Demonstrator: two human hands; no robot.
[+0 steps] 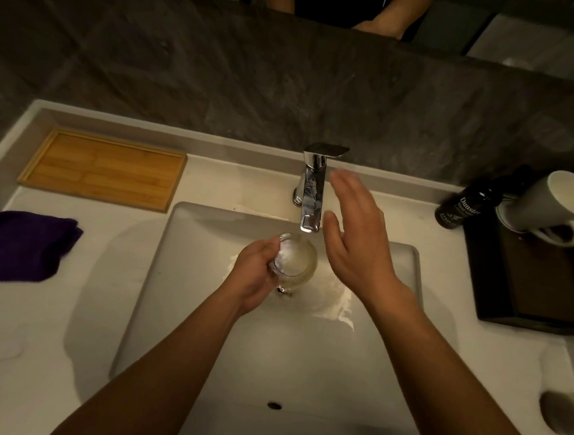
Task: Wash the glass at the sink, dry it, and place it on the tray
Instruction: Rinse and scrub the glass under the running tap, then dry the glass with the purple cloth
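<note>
My left hand (254, 272) grips a clear glass (296, 264) over the white sink basin (203, 330), just below the spout of the chrome tap (313, 192). Water fills the glass and splashes into the basin. My right hand (355, 235) hovers open to the right of the tap, fingers apart, touching nothing. An empty wooden tray (102, 170) lies on the counter at the back left. A purple cloth (22, 246) lies crumpled on the counter to the left of the basin.
A dark tray (528, 295) at the right holds a tilted white mug (551, 205). A dark bottle (463, 206) stands next to it. A grey stone wall runs behind the counter, with a mirror above. A round dark object (560, 413) sits near the right front.
</note>
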